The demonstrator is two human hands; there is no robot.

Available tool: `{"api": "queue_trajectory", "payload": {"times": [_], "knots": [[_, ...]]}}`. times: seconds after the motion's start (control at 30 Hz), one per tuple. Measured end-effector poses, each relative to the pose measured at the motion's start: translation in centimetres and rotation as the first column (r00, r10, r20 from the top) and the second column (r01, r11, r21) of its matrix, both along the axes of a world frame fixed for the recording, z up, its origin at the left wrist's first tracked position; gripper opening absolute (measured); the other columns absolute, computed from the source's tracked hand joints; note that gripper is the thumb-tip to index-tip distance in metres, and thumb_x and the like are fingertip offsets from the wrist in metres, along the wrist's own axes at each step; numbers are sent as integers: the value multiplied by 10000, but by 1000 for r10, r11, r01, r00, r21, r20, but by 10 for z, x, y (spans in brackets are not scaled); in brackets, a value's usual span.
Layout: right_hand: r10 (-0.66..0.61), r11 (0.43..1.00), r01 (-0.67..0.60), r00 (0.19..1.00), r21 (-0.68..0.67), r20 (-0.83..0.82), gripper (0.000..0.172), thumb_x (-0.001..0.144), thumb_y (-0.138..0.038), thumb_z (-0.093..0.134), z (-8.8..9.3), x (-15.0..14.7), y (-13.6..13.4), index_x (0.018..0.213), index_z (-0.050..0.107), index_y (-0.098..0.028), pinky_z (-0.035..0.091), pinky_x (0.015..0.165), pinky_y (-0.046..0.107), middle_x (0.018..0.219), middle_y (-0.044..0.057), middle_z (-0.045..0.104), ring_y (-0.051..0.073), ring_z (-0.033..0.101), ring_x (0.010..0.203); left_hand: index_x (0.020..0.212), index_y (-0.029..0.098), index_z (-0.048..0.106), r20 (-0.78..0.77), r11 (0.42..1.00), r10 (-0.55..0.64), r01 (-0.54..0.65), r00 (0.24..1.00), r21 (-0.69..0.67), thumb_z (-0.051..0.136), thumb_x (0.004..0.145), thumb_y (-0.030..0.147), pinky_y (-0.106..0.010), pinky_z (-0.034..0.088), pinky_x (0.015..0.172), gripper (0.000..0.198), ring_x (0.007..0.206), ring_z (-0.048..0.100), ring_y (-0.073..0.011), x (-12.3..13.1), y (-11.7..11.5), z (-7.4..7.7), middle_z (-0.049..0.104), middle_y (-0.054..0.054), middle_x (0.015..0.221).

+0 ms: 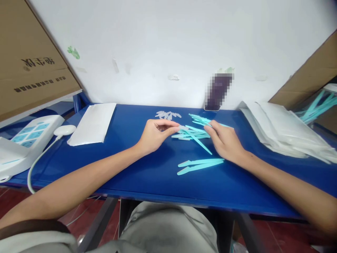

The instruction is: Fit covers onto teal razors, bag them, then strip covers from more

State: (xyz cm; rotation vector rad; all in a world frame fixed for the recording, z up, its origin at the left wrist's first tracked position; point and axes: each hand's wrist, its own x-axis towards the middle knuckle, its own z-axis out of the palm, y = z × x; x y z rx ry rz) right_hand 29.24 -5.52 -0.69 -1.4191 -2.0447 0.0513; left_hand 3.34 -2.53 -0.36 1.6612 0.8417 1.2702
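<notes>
Currently, the left hand (155, 135) is pinching a translucent cap (183, 128) left of the turquoise sticks (197, 134); the right hand (225, 139) is curling at their right (whether gripping, I cannot tell); two loose sticks (204, 166) are lying nearer.

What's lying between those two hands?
In the head view, a loose pile of turquoise sticks lies on the blue table between the left hand and the right hand.

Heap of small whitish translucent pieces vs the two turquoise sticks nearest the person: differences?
The small whitish translucent pieces are short; the two slim turquoise sticks are longer. The pieces are pale, the sticks turquoise. The pieces lie heaped, the sticks side by side. Both rest on the blue table.
</notes>
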Motion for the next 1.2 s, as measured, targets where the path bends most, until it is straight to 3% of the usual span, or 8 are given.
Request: {"api": "queue_trajectory", "payload": {"times": [0.17, 0.6, 0.73, 0.9, 0.97, 1.07, 1.2], "knots": [[3, 1000, -3, 1000, -11, 13, 371, 1030, -475, 362, 0, 0, 0, 751, 386, -232, 292, 567, 287, 594, -4, 473, 160, 444, 534, 848, 176, 813, 14, 999, 31, -31, 999, 22, 869, 722, 395, -330, 611, 795, 259, 826, 737, -201, 1, 1, -2, 803, -77, 901], [77, 997, -77, 997, 3, -7, 327, 1020, -449, 414, 1, -9, -6, 810, 523, -223, 355, 608, 287, 635, -2, 558, 156, 503, 563, 905, 155, 806, -51, 1000, -31, 31, 998, -4, 857, 740, 400, -302, 576, 745, 299, 782, 713, -182, 8, 1, -11, 796, -85, 897], [82, 996, -86, 993, -39, -89, 360, 1034, -464, 377, 3, -10, -7, 794, 501, -226, 374, 607, 284, 641, 1, 581, 157, 527, 567, 900, 184, 807, -207, 992, -1, 28, 978, 125, 799, 811, 398, -309, 541, 739, 232, 782, 696, -181, 9, 6, -12, 794, -62, 881], [70, 998, -70, 998, 1, 0, 346, 1040, -413, 335, 4, 1, 0, 798, 501, -230, 395, 674, 305, 750, 46, 628, 192, 585, 691, 929, 221, 772, -515, 886, 159, 108, 842, 451, 705, 901, 286, -391, 499, 928, 97, 941, 675, -214, -1, 18, -18, 785, -36, 945], [31, 999, -32, 998, 17, 55, 352, 1035, -417, 333, 4, 6, 3, 751, 436, -237, 374, 649, 312, 700, 40, 577, 193, 541, 647, 1058, 230, 746, -602, 864, 196, 154, 774, 479, 660, 936, 318, -441, 467, 999, 173, 1073, 645, -247, -5, 21, -19, 761, -56, 1094], [5, 1000, -3, 996, -21, 87, 364, 1034, -438, 328, 4, 10, 4, 728, 343, -242, 333, 602, 308, 640, 17, 517, 179, 468, 570, 1364, 249, 603, -679, 863, 283, 129, 678, 489, 543, 996, 399, -496, 430, 1047, 401, 1276, 526, -300, -13, 26, -17, 623, -107, 1367], [25, 995, -9, 988, -102, 150, 366, 1020, -499, 354, 2, 7, 0, 786, 450, -234, 331, 593, 295, 658, 19, 572, 186, 518, 587, 1404, 205, 581, -775, 842, 441, 92, 453, 532, 408, 1027, 353, -545, 405, 1024, 441, 1305, 454, -356, -32, 38, -12, 546, -164, 1421]]}}
